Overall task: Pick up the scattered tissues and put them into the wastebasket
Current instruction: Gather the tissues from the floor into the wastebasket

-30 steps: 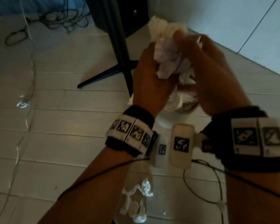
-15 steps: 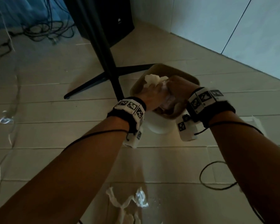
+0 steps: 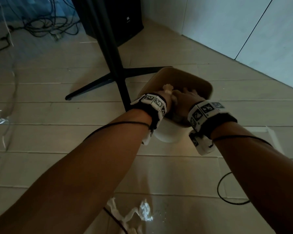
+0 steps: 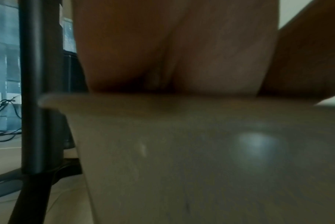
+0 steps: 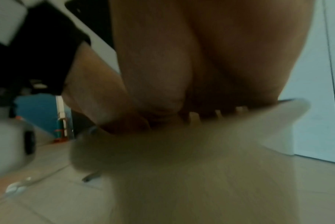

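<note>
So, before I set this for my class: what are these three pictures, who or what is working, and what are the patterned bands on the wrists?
No machine here: a person works bare-handed. The wide picture comes from a head-worn camera; the two blurry close-ups come from cameras strapped to each wrist, which carry the patterned wristbands. The left hand and right hand reach into a tan-rimmed wastebasket on the tiled floor, pushing in a white tissue wad. Whether the fingers grip it is hidden. More torn tissues lie on the floor nearer the person. A black stand rises beside the basket.

White tissues in a tan-rimmed wastebasket (white body), black stand.
</note>
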Demonstrator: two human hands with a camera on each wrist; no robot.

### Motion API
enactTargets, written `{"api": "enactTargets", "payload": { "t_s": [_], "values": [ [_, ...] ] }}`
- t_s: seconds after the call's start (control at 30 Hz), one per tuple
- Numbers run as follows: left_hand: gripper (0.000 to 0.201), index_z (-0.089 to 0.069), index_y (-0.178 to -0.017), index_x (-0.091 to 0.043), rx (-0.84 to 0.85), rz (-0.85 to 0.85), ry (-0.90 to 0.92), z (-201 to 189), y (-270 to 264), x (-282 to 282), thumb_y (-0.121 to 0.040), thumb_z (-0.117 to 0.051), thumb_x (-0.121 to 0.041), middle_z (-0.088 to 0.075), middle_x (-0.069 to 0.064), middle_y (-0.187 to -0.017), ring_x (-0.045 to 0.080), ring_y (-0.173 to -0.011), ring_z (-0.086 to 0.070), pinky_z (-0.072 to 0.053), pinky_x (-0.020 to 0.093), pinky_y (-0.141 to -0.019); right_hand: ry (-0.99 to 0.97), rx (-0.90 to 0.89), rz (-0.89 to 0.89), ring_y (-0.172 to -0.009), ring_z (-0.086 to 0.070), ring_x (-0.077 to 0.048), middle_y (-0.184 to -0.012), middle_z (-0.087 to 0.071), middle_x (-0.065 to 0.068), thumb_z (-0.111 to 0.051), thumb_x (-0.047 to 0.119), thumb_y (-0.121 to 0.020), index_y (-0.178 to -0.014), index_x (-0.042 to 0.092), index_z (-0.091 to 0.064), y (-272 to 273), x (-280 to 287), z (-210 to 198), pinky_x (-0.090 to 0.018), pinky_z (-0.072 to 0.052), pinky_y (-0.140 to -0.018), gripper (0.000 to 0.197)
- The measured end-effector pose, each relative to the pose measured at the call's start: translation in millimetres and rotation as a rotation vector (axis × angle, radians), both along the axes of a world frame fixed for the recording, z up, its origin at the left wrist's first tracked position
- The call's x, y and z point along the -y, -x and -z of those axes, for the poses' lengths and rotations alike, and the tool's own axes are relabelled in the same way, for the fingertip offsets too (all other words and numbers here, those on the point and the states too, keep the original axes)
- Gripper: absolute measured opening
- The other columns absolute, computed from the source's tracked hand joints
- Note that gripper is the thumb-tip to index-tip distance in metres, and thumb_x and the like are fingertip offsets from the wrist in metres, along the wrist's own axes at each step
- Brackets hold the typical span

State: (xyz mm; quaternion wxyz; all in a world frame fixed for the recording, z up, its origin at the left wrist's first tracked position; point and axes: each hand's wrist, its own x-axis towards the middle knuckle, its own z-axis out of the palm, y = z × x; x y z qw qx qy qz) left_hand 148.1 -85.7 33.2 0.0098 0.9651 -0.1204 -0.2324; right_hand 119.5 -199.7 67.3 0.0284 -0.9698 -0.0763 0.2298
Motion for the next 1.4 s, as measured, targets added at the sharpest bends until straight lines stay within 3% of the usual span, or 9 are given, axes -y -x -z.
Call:
{"api": "enactTargets", "payload": {
  "t_s": [0.07,0.17,0.3,0.43,0.57,0.8,1.0,1.23,1.4],
  "values": [
    [0.053,-0.053,-0.128,-0.025,0.048,-0.054,0.076,-22.1,8.3,-6.9,-0.085,-0.05,-0.056,-0.063,0.009,-0.12,0.033,-0.106,-0.061,-0.049,0.041,-0.091,-0.049,0.064,-0.029,-0.142,-0.023,-0.039,-0.155,-0.03,0.0,-0.061,0.062,-0.06,-0.144,0.04,-0.024,3.0,7.3,-7.2,-0.063,-0.03,-0.108,0.095],
    [0.046,-0.066,-0.114,-0.041,0.155,-0.171,0.282,-57.9,33.9,-22.0,-0.077,-0.056,-0.066,-0.067,0.001,-0.119,0.028,-0.106,-0.063,-0.051,0.039,-0.092,-0.366,0.116,0.091,-0.148,-0.018,-0.028,-0.159,-0.027,-0.004,-0.055,0.027,-0.087,-0.149,0.026,-0.027,21.3,13.9,-31.6,-0.047,-0.016,-0.121,0.068],
    [0.036,-0.063,-0.124,-0.032,0.477,-0.275,0.762,-70.3,92.9,-49.5,-0.09,-0.059,-0.044,-0.059,0.001,-0.136,0.019,-0.125,-0.054,-0.045,0.04,-0.107,-0.74,0.456,0.222,-0.132,-0.04,-0.028,-0.143,-0.046,-0.009,-0.05,0.011,-0.089,-0.136,0.024,-0.047,74.8,-1.2,-53.3,-0.045,-0.036,-0.109,0.049],
    [0.033,-0.062,-0.124,-0.027,0.69,-0.48,0.848,-30.8,165.0,-86.2,-0.092,-0.055,-0.032,-0.061,0.0,-0.126,0.02,-0.119,-0.056,-0.047,0.039,-0.102,-0.861,0.696,0.065,-0.118,-0.048,-0.03,-0.119,-0.061,-0.011,-0.047,0.008,-0.087,-0.113,0.014,-0.064,126.4,-34.3,-33.1,-0.039,-0.041,-0.103,0.031],
    [0.051,-0.053,-0.134,-0.027,0.32,-0.707,0.591,47.8,244.0,-125.4,-0.084,-0.061,-0.026,-0.052,0.005,-0.14,0.025,-0.131,-0.048,-0.035,0.037,-0.112,-0.906,0.393,-0.021,-0.1,-0.056,-0.025,-0.101,-0.064,-0.004,-0.048,0.005,-0.083,-0.104,0.017,-0.069,164.5,-58.9,32.0,-0.026,-0.043,-0.085,0.032],
    [0.094,-0.014,-0.145,-0.049,-0.516,-0.699,0.247,120.7,349.0,-109.0,-0.075,-0.075,-0.037,0.003,-0.001,-0.162,0.04,-0.144,-0.017,-0.034,0.05,-0.113,-0.394,-0.44,-0.147,-0.125,-0.037,-0.027,-0.14,-0.034,0.002,-0.068,0.032,-0.073,-0.136,0.041,-0.036,264.3,-66.4,150.8,-0.042,-0.048,-0.095,0.071],
    [0.105,-0.015,-0.139,-0.05,-0.462,-0.643,0.08,156.1,400.6,-70.1,-0.062,-0.084,-0.042,0.003,0.0,-0.157,0.039,-0.13,-0.032,-0.039,0.046,-0.107,-0.184,-0.483,-0.203,-0.124,-0.034,-0.031,-0.139,-0.025,0.0,-0.082,0.041,-0.055,-0.136,0.036,-0.026,325.5,-66.1,188.3,-0.046,-0.05,-0.089,0.098],
    [0.038,-0.049,-0.123,-0.027,-0.247,-0.675,0.233,170.4,402.2,-55.5,-0.087,-0.058,-0.016,-0.033,0.007,-0.141,0.035,-0.117,-0.047,-0.046,0.04,-0.099,-0.411,-0.346,-0.043,-0.123,-0.046,-0.034,-0.134,-0.048,-0.013,-0.059,0.013,-0.086,-0.131,0.011,-0.051,338.2,-65.0,191.7,-0.039,-0.044,-0.099,0.045],
    [0.035,-0.057,-0.118,-0.017,-0.222,-0.657,0.328,169.8,378.8,-60.9,-0.084,-0.062,-0.008,-0.048,0.006,-0.13,0.03,-0.112,-0.057,-0.046,0.036,-0.094,-0.461,-0.401,0.172,-0.111,-0.059,-0.029,-0.117,-0.064,-0.011,-0.06,0.013,-0.084,-0.113,0.009,-0.065,322.6,-70.4,192.5,-0.029,-0.044,-0.084,0.03]
  ]
}}
